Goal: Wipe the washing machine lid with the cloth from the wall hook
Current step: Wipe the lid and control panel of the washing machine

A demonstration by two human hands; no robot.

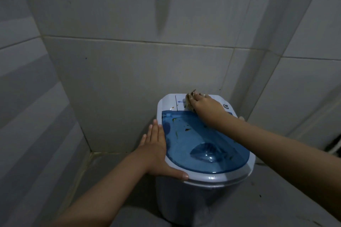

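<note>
Two hands share the job: the right hand (204, 105) has its grip bunched around the cloth (190, 100), pressing it onto the white back edge of the washing machine (184, 199), likely so it rubs. The left hand (156, 151) lies flat and empty against the machine's left edge, probably steadying it. Green specks remain on the blue lid (199, 141)

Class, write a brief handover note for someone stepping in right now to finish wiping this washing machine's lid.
Left hand: open, flat against the machine's left rim, steadying it.
Right hand: pressing the cloth on the white rear panel, by the wall.
Done: cloth is in use at the back.
Left: the blue lid shows dark specks near its middle and front right; wipe forward over them.
</note>
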